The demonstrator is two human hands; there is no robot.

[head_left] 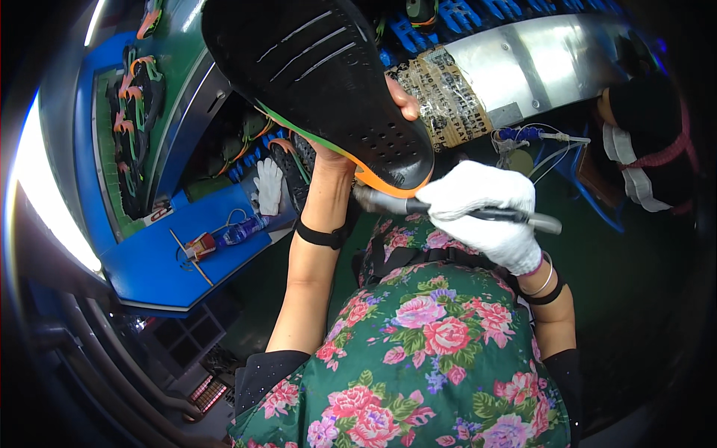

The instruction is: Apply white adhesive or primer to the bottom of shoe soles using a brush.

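My bare left hand (334, 158) grips a large black shoe sole (328, 89) from beneath, with a finger showing at its far right edge. Several small holes dot its near, rounded end, and pale slanting lines mark its far end. An orange and green band runs along its side. My right hand (484, 203), in a white knitted glove, is closed around a brush (390, 202). The brush's bristle end, somewhat blurred, is against or very close to the orange edge. The hidden parts of my left fingers lie under the sole.
A blue table (153, 269) at the left bears a bottle (243, 230), a small red container (200, 246) and a white glove (267, 185). Shoe parts (131, 112) hang in a rack beyond. A metal conveyor edge (538, 60) curves across the back; another person (646, 142) is at right.
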